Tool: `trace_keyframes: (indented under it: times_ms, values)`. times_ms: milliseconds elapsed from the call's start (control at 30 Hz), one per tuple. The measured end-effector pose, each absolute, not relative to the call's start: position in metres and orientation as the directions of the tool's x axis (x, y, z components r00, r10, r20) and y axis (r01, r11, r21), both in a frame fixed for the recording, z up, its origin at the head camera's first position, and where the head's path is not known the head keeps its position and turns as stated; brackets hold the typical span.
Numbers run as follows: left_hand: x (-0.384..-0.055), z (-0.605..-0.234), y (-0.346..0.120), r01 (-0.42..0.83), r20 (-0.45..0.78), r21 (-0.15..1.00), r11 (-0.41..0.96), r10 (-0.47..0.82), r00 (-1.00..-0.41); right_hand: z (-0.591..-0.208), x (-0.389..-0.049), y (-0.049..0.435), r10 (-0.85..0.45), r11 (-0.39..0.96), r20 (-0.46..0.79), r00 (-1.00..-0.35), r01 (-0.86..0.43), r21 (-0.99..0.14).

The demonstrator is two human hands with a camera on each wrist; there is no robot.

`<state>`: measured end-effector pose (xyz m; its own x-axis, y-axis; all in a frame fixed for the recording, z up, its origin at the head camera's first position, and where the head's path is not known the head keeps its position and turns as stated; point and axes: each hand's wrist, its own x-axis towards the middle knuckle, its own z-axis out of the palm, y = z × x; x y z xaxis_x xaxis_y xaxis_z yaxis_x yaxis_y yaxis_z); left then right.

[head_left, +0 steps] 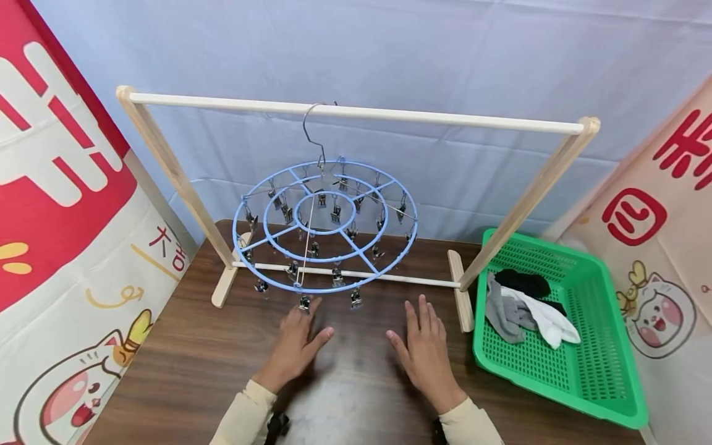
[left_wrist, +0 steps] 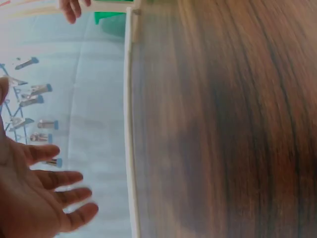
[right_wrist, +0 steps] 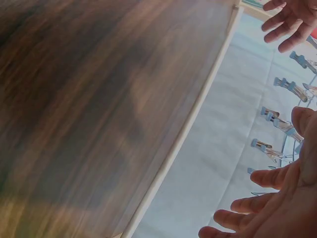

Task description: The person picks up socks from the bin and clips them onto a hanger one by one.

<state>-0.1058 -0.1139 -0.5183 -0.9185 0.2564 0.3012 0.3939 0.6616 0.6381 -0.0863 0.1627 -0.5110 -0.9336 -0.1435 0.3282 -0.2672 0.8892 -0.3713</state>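
In the head view my left hand (head_left: pixel 293 346) is held over the wooden table below the front edge of a round blue clip hanger (head_left: pixel 257 270). Its fingers are spread and it holds nothing, as the left wrist view of the hand (left_wrist: pixel 39 193) also shows. To its right, my right hand (head_left: pixel 427 355) is in a similar pose, fingers loosely extended, nothing in its grasp. The hanger has three rings with several metal clips (head_left: pixel 356 299) dangling from it, and no cloth on them. A metal hook (head_left: pixel 314 137) suspends it from the rack's top bar (head_left: pixel 389 114).
A wooden rack (head_left: pixel 520 204) with feet stands at the back of the table (head_left: pixel 356 395). On the right, a green plastic basket (head_left: pixel 612 346) holds a grey cloth (head_left: pixel 503 312), a white cloth (head_left: pixel 547 318) and a black cloth (head_left: pixel 523 283). Printed curtains (head_left: pixel 83 247) hang at both sides.
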Motion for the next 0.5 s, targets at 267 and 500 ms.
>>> trace_keyframes:
  times_ms: [267, 500]
  values:
    - [-0.102, -0.501, -0.111, 0.453, 0.439, 0.826, 0.335, 0.122, -0.89, -0.494, -0.084, 0.167, -0.165, 0.895, 0.353, -0.921, -0.29, -0.338]
    - [-0.089, -0.45, -0.106, 0.452, 0.449, 0.88, 0.146, 0.051, -0.892, -0.48, -0.079, 0.168, -0.145, 0.906, 0.311, -0.939, -0.252, -0.339]
